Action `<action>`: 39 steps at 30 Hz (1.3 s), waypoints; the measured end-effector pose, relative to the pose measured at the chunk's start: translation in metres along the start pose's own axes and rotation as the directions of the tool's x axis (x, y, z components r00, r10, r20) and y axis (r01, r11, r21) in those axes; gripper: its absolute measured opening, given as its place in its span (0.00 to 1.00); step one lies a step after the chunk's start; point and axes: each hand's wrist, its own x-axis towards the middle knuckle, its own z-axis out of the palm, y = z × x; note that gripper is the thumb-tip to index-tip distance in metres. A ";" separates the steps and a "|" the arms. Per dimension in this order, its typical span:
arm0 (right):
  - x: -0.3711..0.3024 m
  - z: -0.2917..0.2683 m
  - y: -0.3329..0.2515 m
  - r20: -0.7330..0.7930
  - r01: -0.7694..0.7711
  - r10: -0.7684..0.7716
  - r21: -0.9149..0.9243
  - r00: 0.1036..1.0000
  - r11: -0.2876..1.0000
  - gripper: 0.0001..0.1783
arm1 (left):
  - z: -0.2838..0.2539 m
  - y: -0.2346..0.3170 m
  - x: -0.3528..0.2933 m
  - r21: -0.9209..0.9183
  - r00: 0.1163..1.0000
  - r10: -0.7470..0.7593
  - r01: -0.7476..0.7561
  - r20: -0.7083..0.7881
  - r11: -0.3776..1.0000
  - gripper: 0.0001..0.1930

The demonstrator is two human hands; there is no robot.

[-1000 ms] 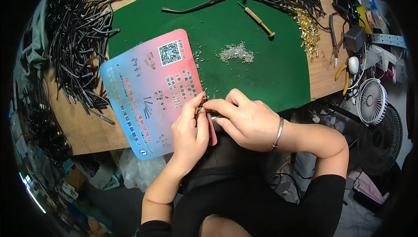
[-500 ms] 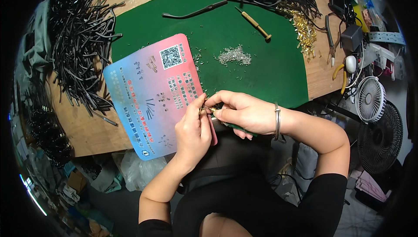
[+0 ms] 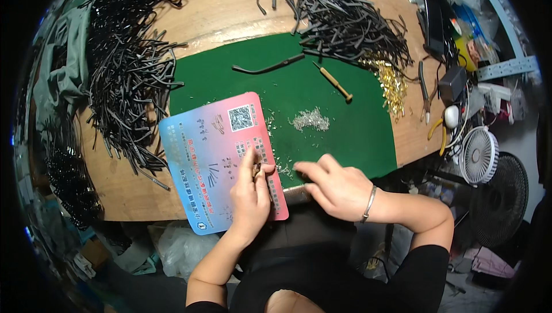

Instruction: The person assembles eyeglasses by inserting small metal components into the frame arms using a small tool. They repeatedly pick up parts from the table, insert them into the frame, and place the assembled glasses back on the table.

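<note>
My left hand [image 3: 252,201] is over the right part of a blue-and-pink printed mat [image 3: 195,140], its thumb and fingers closed on a small brass-coloured metal piece [image 3: 257,170] that they partly cover. At the front of the green mat [image 3: 356,134], my right hand [image 3: 348,192] has its fingers apart and a fingertip near loose tiny silver metal pieces [image 3: 284,169]. Nothing shows in its grip. Farther back lies a pile of the same silver pieces [image 3: 311,119]. Beyond it are a brass-handled screwdriver [image 3: 336,84] and a single black glasses temple [image 3: 268,67].
Heaps of black glasses temples lie at the left [image 3: 129,88] and the back right [image 3: 356,22]. Brass-coloured pieces [image 3: 393,91] are piled along the mat's right edge. Pliers [image 3: 425,88], yellow-handled cutters [image 3: 436,134] and a white fan [image 3: 479,155] sit at the right.
My right hand has parted from my left and moved right, with its fingers now spread. My left hand keeps the brass-coloured piece. The whole view has shifted, showing more of the table's far side.
</note>
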 end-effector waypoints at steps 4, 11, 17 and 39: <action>0.010 0.012 0.022 -0.180 0.045 -0.043 0.007 0.983 0.999 0.18 | -0.006 -0.018 0.011 0.031 0.912 0.407 -0.409 0.054 0.912 0.27; 0.084 -0.043 0.008 0.019 0.017 -0.020 0.154 1.000 0.988 0.17 | -0.030 -0.015 0.028 -0.371 0.973 -0.017 0.103 0.229 0.923 0.12; 0.312 -0.137 0.010 -0.469 -0.052 -0.214 -0.492 0.857 0.869 0.10 | -0.044 -0.034 0.026 -0.625 0.931 0.172 0.073 0.323 0.777 0.22; 0.189 -0.103 -0.009 -0.244 -0.119 -0.015 -0.523 0.970 0.844 0.19 | -0.049 -0.024 0.000 -0.512 0.997 -0.051 0.073 0.057 0.856 0.07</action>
